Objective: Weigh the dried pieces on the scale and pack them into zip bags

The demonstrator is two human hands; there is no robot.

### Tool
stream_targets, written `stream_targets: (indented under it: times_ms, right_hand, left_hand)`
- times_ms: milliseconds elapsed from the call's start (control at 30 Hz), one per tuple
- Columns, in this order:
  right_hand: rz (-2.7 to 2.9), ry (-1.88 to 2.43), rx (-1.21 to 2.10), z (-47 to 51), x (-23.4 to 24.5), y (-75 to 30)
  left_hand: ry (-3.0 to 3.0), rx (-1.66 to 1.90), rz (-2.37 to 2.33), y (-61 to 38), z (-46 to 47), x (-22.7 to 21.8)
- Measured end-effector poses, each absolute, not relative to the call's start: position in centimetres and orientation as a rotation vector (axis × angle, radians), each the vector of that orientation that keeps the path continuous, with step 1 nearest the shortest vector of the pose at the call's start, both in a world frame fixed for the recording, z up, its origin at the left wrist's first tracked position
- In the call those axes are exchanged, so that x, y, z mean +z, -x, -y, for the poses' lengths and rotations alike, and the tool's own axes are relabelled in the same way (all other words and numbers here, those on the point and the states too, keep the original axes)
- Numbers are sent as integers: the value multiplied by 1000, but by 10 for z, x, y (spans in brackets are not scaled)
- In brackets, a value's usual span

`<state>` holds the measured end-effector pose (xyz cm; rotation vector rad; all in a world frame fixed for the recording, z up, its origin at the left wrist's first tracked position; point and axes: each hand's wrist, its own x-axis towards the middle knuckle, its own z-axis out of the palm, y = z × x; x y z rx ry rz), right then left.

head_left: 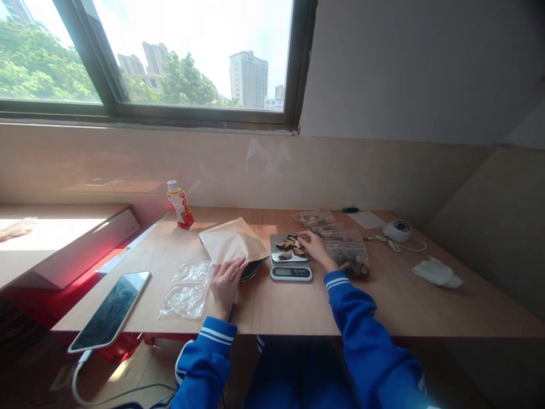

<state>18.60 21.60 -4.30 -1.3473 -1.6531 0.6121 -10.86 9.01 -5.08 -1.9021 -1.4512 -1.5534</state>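
Note:
A small digital kitchen scale stands on the table, with several dark-edged, pale dried mushroom slices on its metal plate. My right hand reaches over the plate's right side, its fingertips pinched at a slice; they partly hide it. Left of the scale lies a brown kraft paper bag, its lower edge held by my left hand with fingers closed. Under the bag's lower right corner shows a dark, rounded thing, mostly covered. A crumpled clear plastic bag lies just left of my left hand.
Several zip bags of dried pieces lie right of the scale. Farther right are a white round device with a cord and a crumpled tissue. A drink bottle stands back left; a charging phone overhangs the front left edge.

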Motion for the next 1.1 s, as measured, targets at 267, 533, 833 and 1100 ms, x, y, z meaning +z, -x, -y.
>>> stream_targets:
  times_ms: [267, 533, 833, 1100]
  right_hand:
    - [1653, 1312, 624, -216, -46, -188]
    - [1687, 1327, 533, -219, -34, -181]
    - [1784, 1088, 814, -167, 24, -153]
    - [2119, 686, 1161, -81, 26, -76]
  left_hand:
    - [1894, -1571, 1450, 108, -89, -51]
    - [1908, -1581, 1447, 109, -89, -50]
    - [1914, -1598, 1462, 108, -87, -49]
    - [1877, -1596, 1453, 109, -85, -49]
